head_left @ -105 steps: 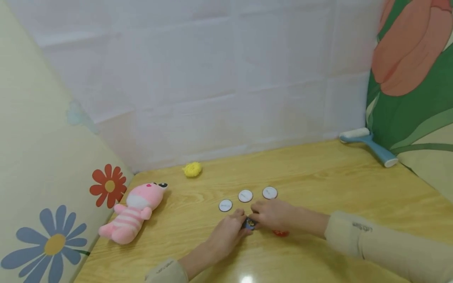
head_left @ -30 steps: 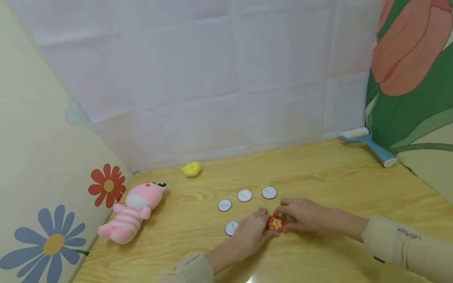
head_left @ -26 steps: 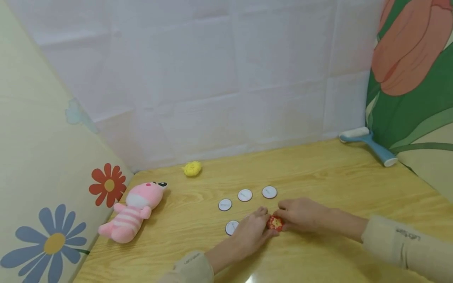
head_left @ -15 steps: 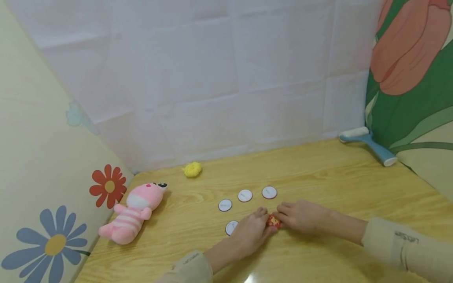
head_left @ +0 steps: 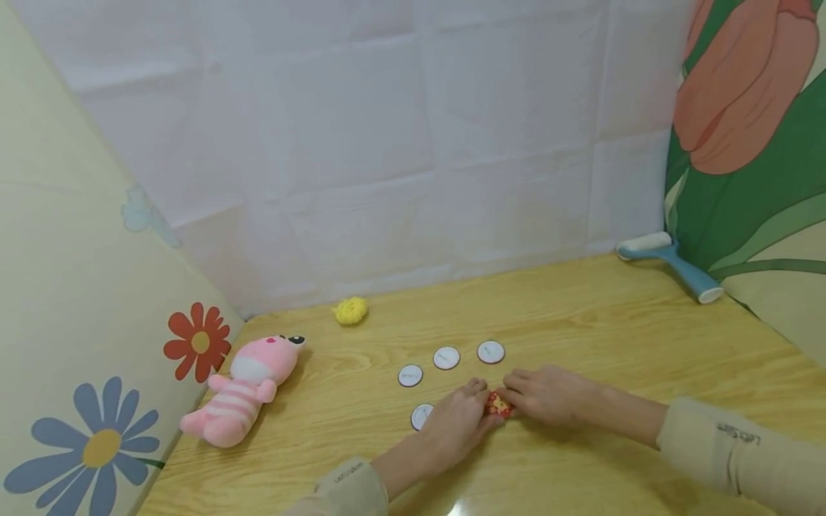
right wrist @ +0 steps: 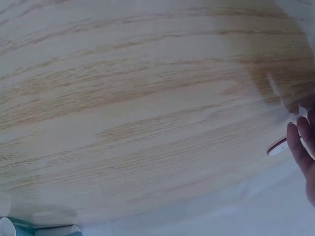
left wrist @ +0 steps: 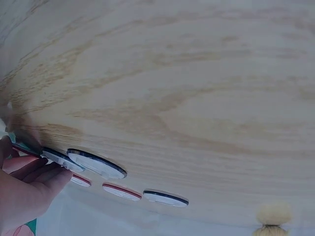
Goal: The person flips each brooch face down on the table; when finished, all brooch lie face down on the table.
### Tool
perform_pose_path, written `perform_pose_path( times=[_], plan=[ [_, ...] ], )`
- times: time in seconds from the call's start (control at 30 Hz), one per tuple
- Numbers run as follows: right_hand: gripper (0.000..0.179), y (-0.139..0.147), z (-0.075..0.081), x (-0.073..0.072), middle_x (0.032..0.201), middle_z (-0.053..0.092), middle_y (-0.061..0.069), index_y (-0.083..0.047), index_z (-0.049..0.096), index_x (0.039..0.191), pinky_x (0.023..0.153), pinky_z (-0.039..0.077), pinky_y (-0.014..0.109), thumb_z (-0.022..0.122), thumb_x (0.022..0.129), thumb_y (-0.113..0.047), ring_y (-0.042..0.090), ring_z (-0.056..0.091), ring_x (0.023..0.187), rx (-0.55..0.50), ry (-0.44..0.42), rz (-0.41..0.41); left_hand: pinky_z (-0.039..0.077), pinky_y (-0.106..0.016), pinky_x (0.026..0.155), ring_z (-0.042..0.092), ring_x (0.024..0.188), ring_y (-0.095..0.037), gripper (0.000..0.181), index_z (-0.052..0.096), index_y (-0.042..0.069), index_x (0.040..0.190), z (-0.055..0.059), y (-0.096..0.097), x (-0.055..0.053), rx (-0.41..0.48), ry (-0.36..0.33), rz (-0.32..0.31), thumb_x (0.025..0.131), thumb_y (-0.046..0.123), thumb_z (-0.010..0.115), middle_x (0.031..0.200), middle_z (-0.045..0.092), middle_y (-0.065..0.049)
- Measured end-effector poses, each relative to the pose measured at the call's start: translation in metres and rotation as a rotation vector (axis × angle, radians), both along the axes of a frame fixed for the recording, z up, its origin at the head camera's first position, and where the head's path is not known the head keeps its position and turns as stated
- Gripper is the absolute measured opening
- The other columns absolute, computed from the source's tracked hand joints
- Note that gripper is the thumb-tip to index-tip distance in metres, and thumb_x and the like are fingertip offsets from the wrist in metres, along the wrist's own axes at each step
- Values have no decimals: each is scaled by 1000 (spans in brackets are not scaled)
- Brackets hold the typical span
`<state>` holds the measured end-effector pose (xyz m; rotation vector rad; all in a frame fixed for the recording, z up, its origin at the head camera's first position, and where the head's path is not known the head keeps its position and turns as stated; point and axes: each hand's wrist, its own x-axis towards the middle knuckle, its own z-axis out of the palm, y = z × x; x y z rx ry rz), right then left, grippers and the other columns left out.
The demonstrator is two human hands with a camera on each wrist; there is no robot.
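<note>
A round red disc [head_left: 498, 403] with a yellow pattern lies on the wooden table between both hands. My left hand [head_left: 454, 423] holds its left edge, thumb near the front; in the left wrist view, a red-rimmed edge sits at the fingers. From the other side, my right hand [head_left: 551, 394] grips the disc, its fingertips covering the right part. White-faced discs surround them: one [head_left: 422, 416] is partly behind my left hand, and a row behind has a left disc [head_left: 410, 375], a middle disc [head_left: 447, 357] and a right disc [head_left: 491, 352]. Another dark-rimmed disc [left wrist: 61, 160] lies by the left fingers.
A pink striped plush toy [head_left: 239, 390] lies at the table's left. Near the back edge sits a small yellow fuzzy ball [head_left: 351, 311]. A blue-handled lint roller [head_left: 674, 261] rests in the back right corner. A white cloth [head_left: 413, 158] hangs behind the table [head_left: 581, 308].
Earlier both hands were on a dark blue disc; a white-faced disc now shows left of them. The hands have shifted right to the red disc, and the right hand has since edged left over it.
</note>
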<state>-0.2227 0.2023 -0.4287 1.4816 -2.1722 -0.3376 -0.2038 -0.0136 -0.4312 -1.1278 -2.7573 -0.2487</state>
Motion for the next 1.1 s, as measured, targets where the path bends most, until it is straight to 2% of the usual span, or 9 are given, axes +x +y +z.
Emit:
perform_pose_path(
  times=[0.2, 0.33, 0.43, 0.53, 0.63, 0.7, 0.8, 0.93, 1.1],
  plan=[
    [32, -1, 1, 1, 97, 59, 1, -7, 65, 112, 54, 48, 17, 63, 95, -34, 11, 56, 85, 8, -5, -6, 47, -34, 98, 55, 123, -27, 47, 62, -3, 122, -1, 0, 0, -19, 2, 5, 95, 34, 64, 129, 59, -18],
    [28, 0, 1, 3, 98, 60, 1, -6, 65, 115, 56, 48, 16, 62, 95, -26, 10, 56, 86, 4, -53, -32, 48, -34, 96, 57, 120, -27, 44, 64, -2, 119, -2, 0, -1, 5, 16, -14, 94, 34, 65, 125, 62, -17],
    [23, -1, 2, 5, 95, 60, 1, -6, 66, 113, 59, 50, 16, 63, 94, -18, 9, 56, 84, -45, -115, -60, 50, -32, 93, 60, 115, -26, 40, 66, -1, 114, -2, 0, -2, 35, 22, -31, 93, 34, 66, 119, 64, -14],
    [15, -2, 4, 6, 89, 58, -1, -6, 68, 106, 62, 50, 16, 61, 94, -13, 7, 55, 77, -156, -223, -93, 53, -27, 85, 64, 102, -21, 34, 66, 1, 107, -1, -1, -3, 82, 9, -29, 92, 31, 69, 110, 64, -10],
    [10, -5, 3, 5, 84, 56, -4, -7, 68, 98, 64, 50, 18, 59, 96, -11, 4, 53, 72, -281, -356, -119, 54, -23, 75, 63, 88, -15, 28, 64, 4, 103, 1, -2, -4, 137, -32, 1, 89, 28, 72, 101, 62, -5],
    [11, -7, 3, 4, 81, 56, -6, -8, 67, 94, 65, 51, 20, 57, 97, -10, 3, 53, 71, -364, -457, -132, 53, -24, 74, 62, 87, -13, 28, 63, 5, 102, 1, -3, -4, 162, -59, 29, 88, 27, 74, 98, 60, -4],
    [12, -10, 0, 2, 80, 58, -7, -10, 65, 91, 69, 52, 25, 55, 98, -9, 4, 56, 74, -446, -563, -162, 53, -27, 75, 61, 85, -14, 30, 62, 5, 102, 0, -3, -6, 178, -70, 64, 86, 27, 75, 97, 59, -4],
    [15, -13, -1, -1, 74, 54, -9, -13, 61, 82, 65, 49, 29, 57, 97, -9, 5, 53, 69, -506, -626, -243, 54, -31, 79, 63, 93, -20, 32, 63, 4, 102, -1, -1, -10, 160, -41, 73, 85, 28, 75, 99, 63, -8],
    [20, -13, 1, -4, 69, 49, -10, -16, 56, 76, 59, 45, 28, 60, 95, -12, 5, 47, 64, -495, -652, -335, 53, -27, 77, 60, 92, -17, 30, 66, 4, 99, -2, 0, -12, 106, 21, 36, 85, 30, 75, 95, 62, -5]
  ],
)
